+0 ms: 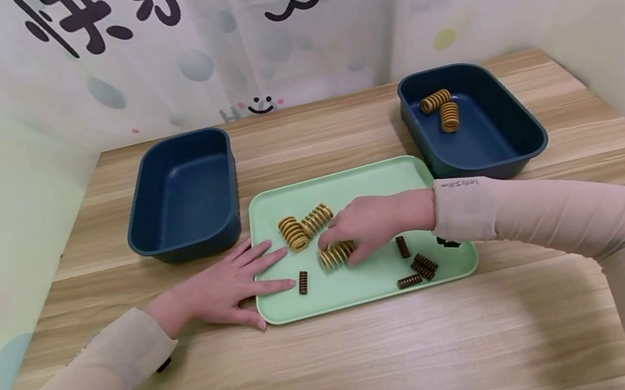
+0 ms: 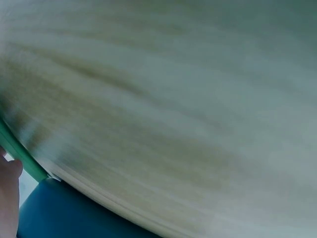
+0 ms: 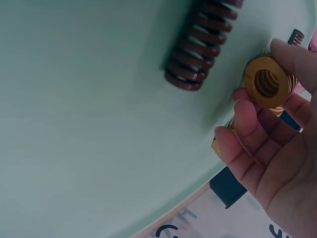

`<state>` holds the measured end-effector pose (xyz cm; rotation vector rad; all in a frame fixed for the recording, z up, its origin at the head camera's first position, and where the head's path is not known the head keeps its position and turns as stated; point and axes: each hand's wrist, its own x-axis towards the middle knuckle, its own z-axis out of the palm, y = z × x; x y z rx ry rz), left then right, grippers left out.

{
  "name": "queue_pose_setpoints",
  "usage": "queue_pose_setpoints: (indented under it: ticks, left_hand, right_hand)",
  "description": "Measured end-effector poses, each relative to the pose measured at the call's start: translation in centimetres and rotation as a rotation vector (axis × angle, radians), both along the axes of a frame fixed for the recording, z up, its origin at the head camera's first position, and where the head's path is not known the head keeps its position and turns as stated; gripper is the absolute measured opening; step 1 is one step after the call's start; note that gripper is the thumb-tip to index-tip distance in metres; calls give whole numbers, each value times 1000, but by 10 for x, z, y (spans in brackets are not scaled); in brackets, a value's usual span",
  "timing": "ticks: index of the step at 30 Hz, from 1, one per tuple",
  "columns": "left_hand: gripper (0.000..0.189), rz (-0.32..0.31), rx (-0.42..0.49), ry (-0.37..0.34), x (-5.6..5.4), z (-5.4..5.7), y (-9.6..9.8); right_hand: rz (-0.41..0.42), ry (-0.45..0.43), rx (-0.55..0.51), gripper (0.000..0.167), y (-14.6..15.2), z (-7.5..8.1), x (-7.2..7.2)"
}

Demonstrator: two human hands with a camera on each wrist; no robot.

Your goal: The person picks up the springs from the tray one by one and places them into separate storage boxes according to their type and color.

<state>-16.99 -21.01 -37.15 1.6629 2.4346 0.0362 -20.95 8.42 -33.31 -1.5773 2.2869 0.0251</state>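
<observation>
A light green tray lies in the middle of the wooden table. My right hand reaches onto it and its fingers curl round a yellow spring; in the right wrist view that yellow spring sits pinched between my fingertips, just above the tray. Two more yellow springs lie just to its left. Several small brown springs are scattered on the tray, one brown spring close to the wrist camera. My left hand rests flat with straight, spread fingers on the tray's left edge.
An empty dark blue bin stands to the tray's upper left. A second blue bin at the upper right holds two yellow springs. Patterned screen walls close in the table on three sides. The left wrist view is blurred wood.
</observation>
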Motion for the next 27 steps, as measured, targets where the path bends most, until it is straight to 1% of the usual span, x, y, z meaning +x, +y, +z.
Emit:
queue_pose_setpoints:
  ticks: [7,13,20,27]
  left_hand:
    - [67,3,-1,1,0,-1,0]
    - [67,0,-2,8,-1,-1,0]
    - [67,-1,-2,14,0,-1,0]
    - [67,-2,-5,12,0,0,0]
  right_hand:
    - [9,12,-17,44,-1,-1,0]
    - [4,1,-29,43,0,-1,-1]
    - [-21,5,-46,43,5,7,-5]
    - [-69,40,-41,41,13,19,-11]
